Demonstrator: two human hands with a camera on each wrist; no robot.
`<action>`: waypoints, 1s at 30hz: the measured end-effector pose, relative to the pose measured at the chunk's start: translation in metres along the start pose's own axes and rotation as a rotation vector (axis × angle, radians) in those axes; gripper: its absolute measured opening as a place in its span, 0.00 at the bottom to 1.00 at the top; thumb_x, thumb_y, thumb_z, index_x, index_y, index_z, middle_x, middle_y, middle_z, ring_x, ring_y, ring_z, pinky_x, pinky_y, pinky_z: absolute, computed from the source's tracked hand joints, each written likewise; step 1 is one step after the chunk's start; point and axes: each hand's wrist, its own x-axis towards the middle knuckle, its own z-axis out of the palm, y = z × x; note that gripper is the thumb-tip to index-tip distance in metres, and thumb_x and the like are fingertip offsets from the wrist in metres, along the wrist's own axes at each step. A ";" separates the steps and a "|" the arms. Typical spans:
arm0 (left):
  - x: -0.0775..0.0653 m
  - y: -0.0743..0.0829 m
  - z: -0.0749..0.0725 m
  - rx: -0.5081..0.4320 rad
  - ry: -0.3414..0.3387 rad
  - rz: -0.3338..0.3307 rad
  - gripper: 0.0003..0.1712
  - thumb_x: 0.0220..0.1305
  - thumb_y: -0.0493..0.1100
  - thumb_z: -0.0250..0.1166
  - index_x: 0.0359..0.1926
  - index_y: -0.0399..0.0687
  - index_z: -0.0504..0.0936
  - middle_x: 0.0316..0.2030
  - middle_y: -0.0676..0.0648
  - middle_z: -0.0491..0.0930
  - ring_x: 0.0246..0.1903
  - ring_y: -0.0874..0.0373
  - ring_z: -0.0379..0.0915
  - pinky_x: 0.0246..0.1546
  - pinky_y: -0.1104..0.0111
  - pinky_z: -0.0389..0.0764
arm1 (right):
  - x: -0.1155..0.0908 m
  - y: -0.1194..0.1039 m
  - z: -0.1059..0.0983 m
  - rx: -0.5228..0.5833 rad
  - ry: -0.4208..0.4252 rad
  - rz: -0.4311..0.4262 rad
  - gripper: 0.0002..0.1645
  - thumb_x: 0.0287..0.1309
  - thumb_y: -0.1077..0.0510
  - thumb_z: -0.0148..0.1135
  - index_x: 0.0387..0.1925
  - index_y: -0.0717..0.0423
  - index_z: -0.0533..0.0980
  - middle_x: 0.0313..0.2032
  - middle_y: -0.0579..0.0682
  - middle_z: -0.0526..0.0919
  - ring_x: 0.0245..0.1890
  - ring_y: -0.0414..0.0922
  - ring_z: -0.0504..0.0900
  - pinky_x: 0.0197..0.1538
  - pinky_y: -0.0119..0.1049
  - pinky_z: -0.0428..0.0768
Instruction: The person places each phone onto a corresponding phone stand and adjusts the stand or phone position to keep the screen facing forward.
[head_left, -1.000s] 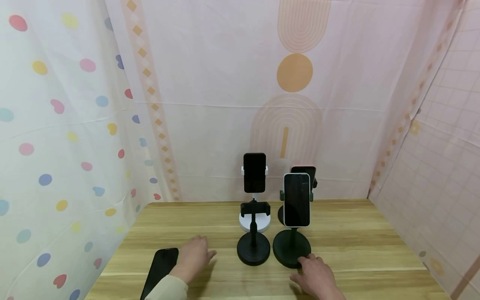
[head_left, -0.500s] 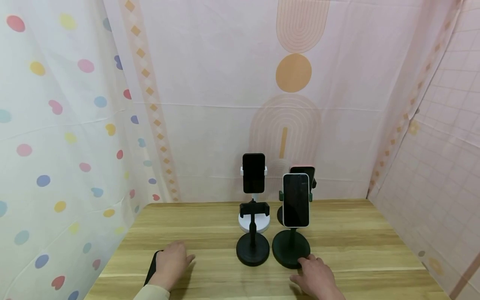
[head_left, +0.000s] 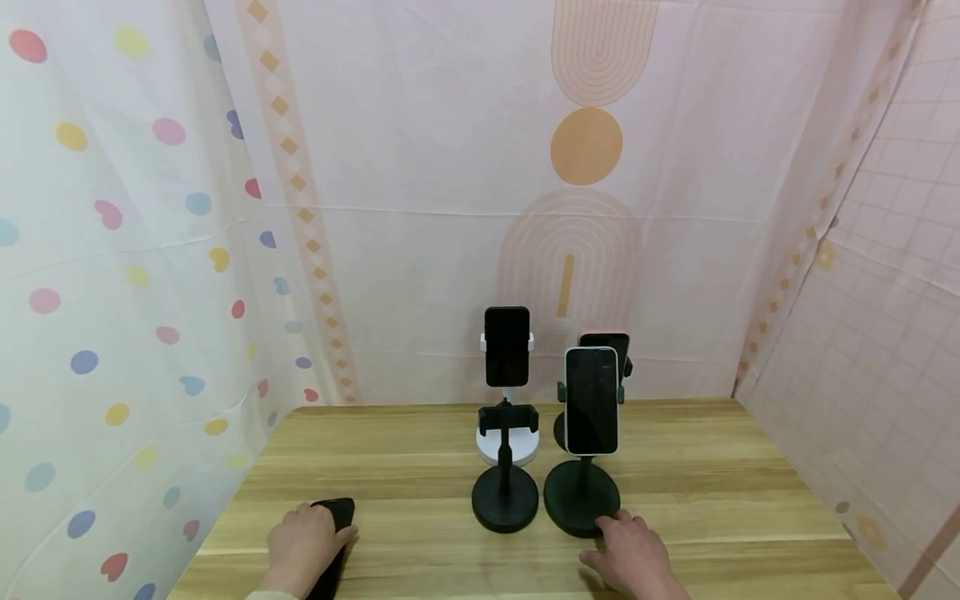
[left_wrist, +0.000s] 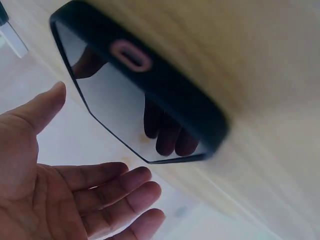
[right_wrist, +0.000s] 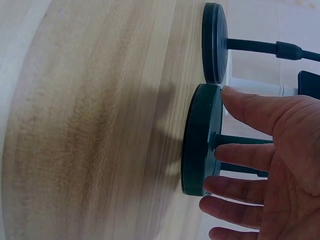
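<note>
left hand (head_left: 302, 546): fingers straight, apart, over flat black phone (head_left: 335, 517) at lower left, ready to lift | right hand (head_left: 634, 557): fingers spread, steadying dark green stand base (head_left: 581, 502), lower centre

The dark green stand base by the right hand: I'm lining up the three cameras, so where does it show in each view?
Head: dark green stand base low, right of centre, right hand at its near rim.
Left wrist: not in it.
Right wrist: dark green stand base edge-on at centre, fingers on its rim.
Shared landmark: the black stand base beside it.
</note>
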 end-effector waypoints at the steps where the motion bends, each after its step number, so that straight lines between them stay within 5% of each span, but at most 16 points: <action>1: -0.002 -0.002 0.000 -0.006 -0.011 -0.004 0.36 0.57 0.63 0.70 0.30 0.27 0.80 0.24 0.39 0.75 0.27 0.40 0.77 0.23 0.49 0.78 | 0.000 0.000 0.000 0.001 -0.002 0.001 0.31 0.51 0.43 0.74 0.48 0.63 0.81 0.46 0.63 0.79 0.43 0.58 0.77 0.48 0.59 0.76; 7: -0.008 -0.005 -0.002 -0.013 -0.104 -0.032 0.45 0.54 0.75 0.64 0.25 0.30 0.80 0.23 0.39 0.74 0.23 0.46 0.74 0.20 0.55 0.77 | 0.001 0.000 0.000 -0.001 -0.008 0.004 0.31 0.52 0.43 0.74 0.48 0.62 0.81 0.46 0.62 0.79 0.43 0.58 0.77 0.48 0.59 0.76; 14: -0.009 -0.003 -0.004 0.005 -0.217 -0.071 0.45 0.52 0.79 0.61 0.26 0.37 0.84 0.23 0.41 0.78 0.22 0.49 0.77 0.23 0.52 0.79 | 0.000 0.000 0.000 -0.004 -0.002 0.006 0.32 0.52 0.43 0.74 0.48 0.63 0.81 0.46 0.62 0.79 0.43 0.58 0.77 0.48 0.58 0.77; 30: -0.008 -0.005 -0.003 -0.021 -0.272 -0.092 0.41 0.57 0.74 0.62 0.28 0.36 0.85 0.24 0.43 0.80 0.24 0.50 0.76 0.28 0.52 0.79 | -0.001 0.000 0.001 0.006 0.003 -0.002 0.31 0.51 0.43 0.74 0.48 0.63 0.81 0.46 0.63 0.80 0.43 0.58 0.78 0.48 0.58 0.76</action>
